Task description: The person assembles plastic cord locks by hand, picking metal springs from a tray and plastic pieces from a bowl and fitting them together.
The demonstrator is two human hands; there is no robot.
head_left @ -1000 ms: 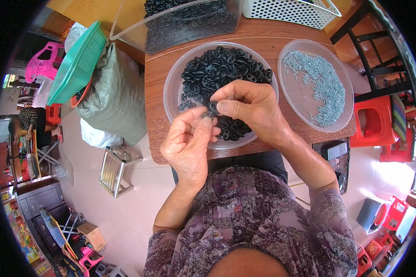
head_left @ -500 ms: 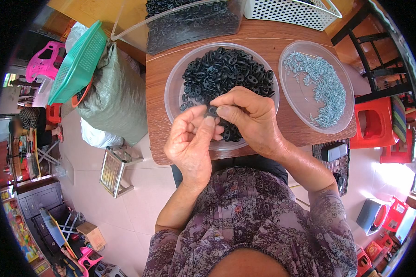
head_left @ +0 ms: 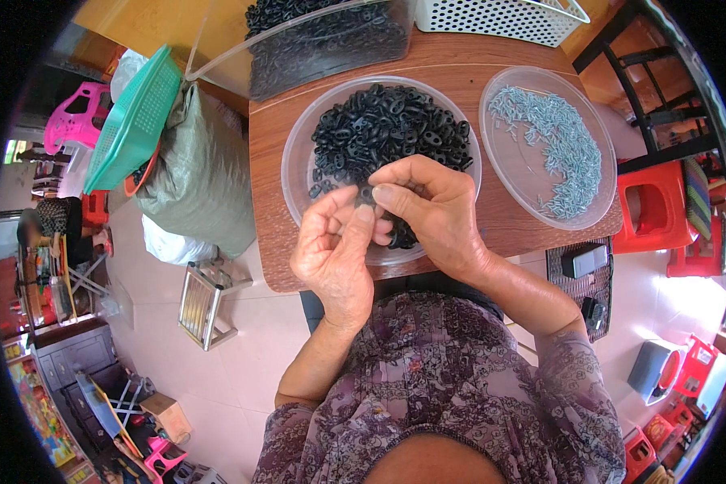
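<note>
Both of my hands meet over the near part of a round clear tub [head_left: 292,181] heaped with small black oval pieces with two holes [head_left: 387,125]. Pinched between the fingertips is one small black piece [head_left: 366,194], partly covered by them. My left hand [head_left: 335,250] has thumb and forefinger closed at its lower left side, the other fingers curled behind. From the right, my right hand [head_left: 436,206] pinches at the same piece with thumb and forefinger. Whether a pin is also held cannot be made out. To the right lies a round clear lid [head_left: 512,189] with many small silvery-blue pins [head_left: 573,153].
A large clear bin [head_left: 331,56] of black pieces and a white perforated basket [head_left: 500,22] stand at the far table edge. Left of the wooden table [head_left: 270,234] are a stuffed grey sack [head_left: 206,173] and a green basket [head_left: 133,121]. Red stools [head_left: 653,210] stand at the right.
The whole view has shifted slightly. My hands stay together over the tub in nearly the same pinch, with only slight finger movement.
</note>
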